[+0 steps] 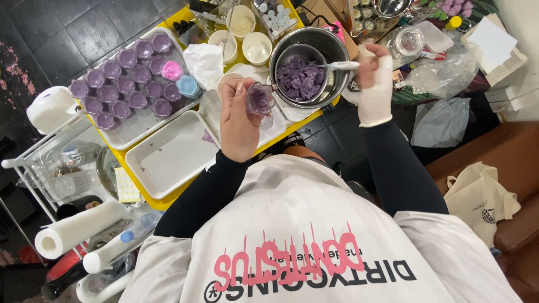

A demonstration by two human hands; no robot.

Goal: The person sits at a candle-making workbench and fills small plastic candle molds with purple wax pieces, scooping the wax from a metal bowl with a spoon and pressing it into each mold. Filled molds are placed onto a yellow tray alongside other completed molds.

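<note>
My left hand (238, 120), bare, holds a small clear cup (260, 99) filled with purple paste, just in front of a steel pot. My right hand (375, 76), in a white glove, grips the white handle of a spoon (337, 65) that reaches into the pot. Inside the steel pot (331, 42) sits a smaller bowl of lumpy purple paste (300, 79). To the left, a white tray (140, 126) carries several filled purple cups (120, 84), plus one pink lid (171, 70) and one light blue lid (188, 85).
An empty white tray (171, 154) lies on the yellow table (168, 201) near me. White bowls (257, 47) stand behind the pot. A paper towel roll (78, 227) and a bottle (120, 244) lie at lower left. Plastic bags (443, 120), a cloth tote (483, 199) and a brown seat (505, 163) are at right.
</note>
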